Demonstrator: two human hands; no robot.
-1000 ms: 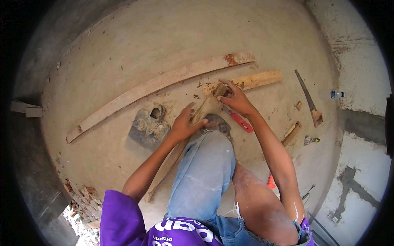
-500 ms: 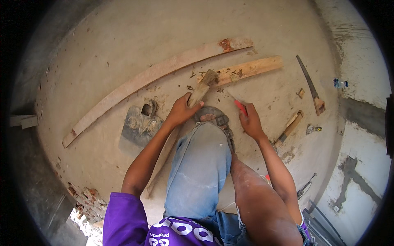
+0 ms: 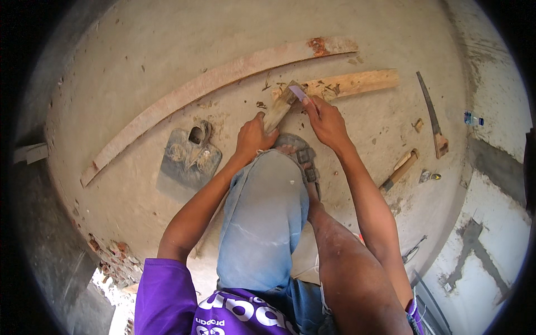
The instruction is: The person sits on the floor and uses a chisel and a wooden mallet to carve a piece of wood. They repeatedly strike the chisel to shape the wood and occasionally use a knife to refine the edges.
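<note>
My left hand point(image 3: 254, 137) is wrapped round a weathered wooden batten point(image 3: 276, 115), which slants from beside my bent knee to the end of a paler plank. My right hand point(image 3: 326, 124) grips a slim red-handled tool point(image 3: 299, 94), looking purplish here. Its front part lies against the batten's far end; I cannot make out its exact kind. The pale plank point(image 3: 357, 84) lies on the floor just beyond both hands, with wood scraps on and around it. My sandalled foot point(image 3: 295, 149) is close below the batten.
A long board point(image 3: 223, 79) stretches across the floor beyond my hands. At left sits a cut-open dark plastic jerrycan point(image 3: 187, 162). To the right are a handsaw point(image 3: 431, 117), a wooden-handled tool point(image 3: 401, 170) and a scraper point(image 3: 429, 176). A plastic bottle point(image 3: 473, 119) lies by the wall.
My right hand has moved up and left, bringing the red-handled tool from above the floor to the batten's far end. My left hand keeps its hold. The view has shifted slightly.
</note>
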